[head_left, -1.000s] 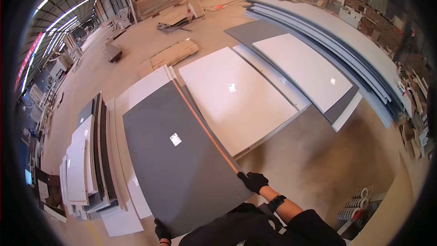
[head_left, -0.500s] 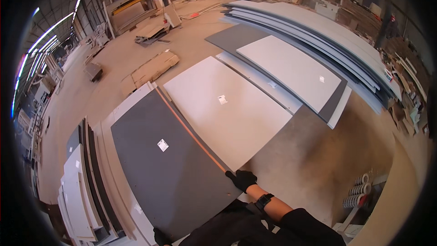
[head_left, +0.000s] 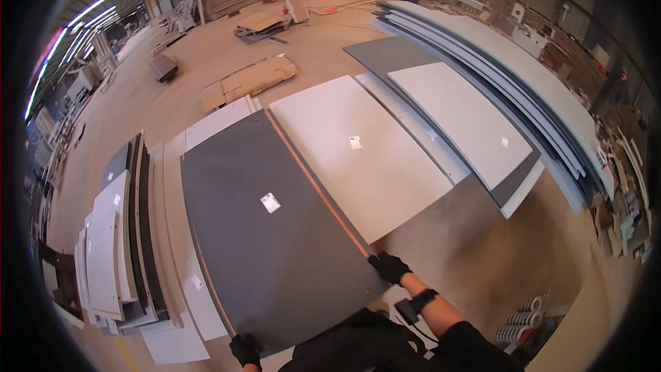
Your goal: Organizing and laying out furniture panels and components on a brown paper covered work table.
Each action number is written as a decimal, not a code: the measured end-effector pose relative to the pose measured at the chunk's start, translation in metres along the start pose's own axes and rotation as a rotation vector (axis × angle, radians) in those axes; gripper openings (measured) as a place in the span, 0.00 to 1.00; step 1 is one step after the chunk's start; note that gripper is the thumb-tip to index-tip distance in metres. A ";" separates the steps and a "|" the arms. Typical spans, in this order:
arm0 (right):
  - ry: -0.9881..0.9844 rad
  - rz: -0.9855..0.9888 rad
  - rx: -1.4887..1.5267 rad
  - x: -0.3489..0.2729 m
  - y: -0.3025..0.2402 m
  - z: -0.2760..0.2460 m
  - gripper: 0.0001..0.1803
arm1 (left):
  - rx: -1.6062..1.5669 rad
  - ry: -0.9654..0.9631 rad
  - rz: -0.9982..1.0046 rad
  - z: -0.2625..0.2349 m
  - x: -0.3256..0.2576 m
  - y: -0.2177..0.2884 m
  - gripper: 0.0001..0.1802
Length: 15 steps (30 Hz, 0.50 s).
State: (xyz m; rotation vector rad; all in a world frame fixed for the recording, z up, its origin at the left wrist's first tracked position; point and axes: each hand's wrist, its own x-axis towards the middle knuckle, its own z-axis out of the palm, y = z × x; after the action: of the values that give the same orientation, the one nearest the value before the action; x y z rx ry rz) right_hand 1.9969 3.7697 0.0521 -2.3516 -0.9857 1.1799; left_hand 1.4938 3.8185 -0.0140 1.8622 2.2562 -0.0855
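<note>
A large dark grey panel [head_left: 282, 248] with orange-brown edges and a white label [head_left: 270, 202] lies before me. My right hand [head_left: 390, 268], in a black glove, closes around its right edge near the close corner. At the near left corner my left hand [head_left: 244, 351], also gloved in black, is closed on the other edge; its fingers are partly hidden. White panels [head_left: 198, 293] show beside and below the grey one on the left. Right of it, a pale panel [head_left: 358, 179] with a label lies low.
Several panels stand stacked at the left [head_left: 103, 255]. A light panel [head_left: 461, 120] rests on dark ones at the right, before a long board stack [head_left: 496, 62]. Flattened cardboard [head_left: 251, 81] lies beyond. Coiled rolls [head_left: 525, 319] sit at the lower right.
The view has shifted, so most of the scene sits farther right. The grey panel's left orange-brown edge now shows, and more of my left hand is visible. Both hands remain at the panel.
</note>
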 end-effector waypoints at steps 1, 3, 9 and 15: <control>-0.179 -0.075 -0.073 0.006 0.017 -0.008 0.38 | 0.107 -0.141 0.034 0.010 -0.008 -0.023 0.20; -0.455 -0.067 -0.150 0.006 0.047 -0.029 0.42 | -0.048 -0.157 0.060 0.028 -0.034 -0.063 0.32; -0.254 -0.071 0.587 0.064 0.044 -0.028 0.28 | -1.595 -0.485 -0.489 0.047 -0.059 -0.029 0.25; 0.130 -0.103 0.049 0.062 -0.004 -0.019 0.48 | -1.220 -0.083 -0.402 0.072 -0.051 -0.009 0.25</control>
State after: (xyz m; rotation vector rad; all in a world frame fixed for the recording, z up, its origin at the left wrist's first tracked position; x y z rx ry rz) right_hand 2.0361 3.8167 0.0299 -2.2788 -1.0083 0.9886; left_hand 1.5035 3.7548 -0.0747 0.7355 1.8235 0.9018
